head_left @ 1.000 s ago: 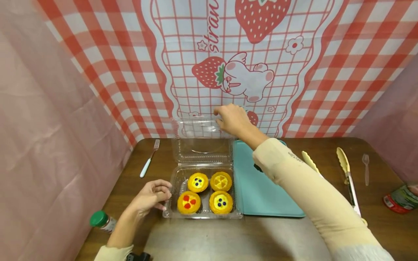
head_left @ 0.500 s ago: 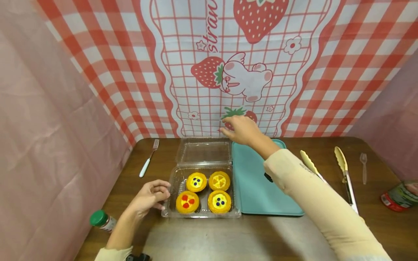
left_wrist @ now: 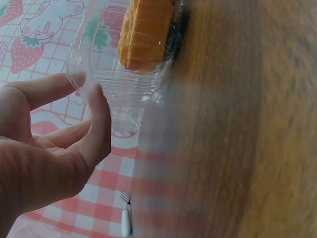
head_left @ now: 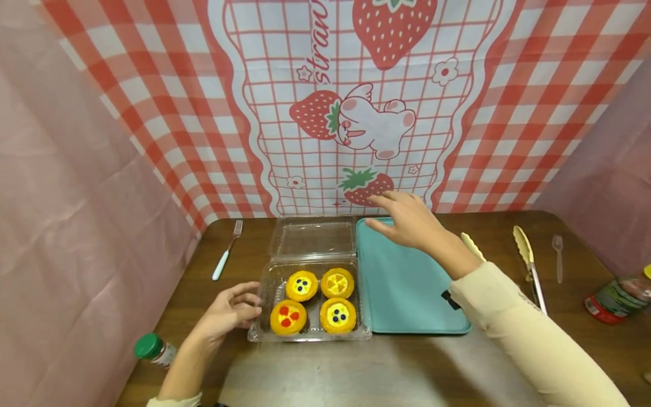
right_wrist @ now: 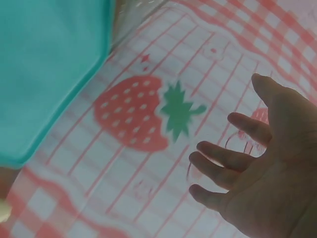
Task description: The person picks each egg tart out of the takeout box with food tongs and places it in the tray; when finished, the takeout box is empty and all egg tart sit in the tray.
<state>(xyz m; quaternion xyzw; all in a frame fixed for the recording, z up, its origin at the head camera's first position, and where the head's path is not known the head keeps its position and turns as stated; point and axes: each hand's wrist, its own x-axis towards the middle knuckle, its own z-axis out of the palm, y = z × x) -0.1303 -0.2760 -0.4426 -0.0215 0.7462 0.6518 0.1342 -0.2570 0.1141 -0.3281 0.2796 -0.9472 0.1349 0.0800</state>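
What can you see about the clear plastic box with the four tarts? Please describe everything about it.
The clear plastic box is a thin, see-through hinged clamshell. It is open: its lid lies flat behind the base on the brown table. The base holds four orange tarts in two rows. The teal tray lies along its right side. The left hand touches its left edge.

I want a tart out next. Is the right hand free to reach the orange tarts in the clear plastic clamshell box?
Probably yes: the right hand is empty, the lid lies folded back, and nothing covers the tarts.
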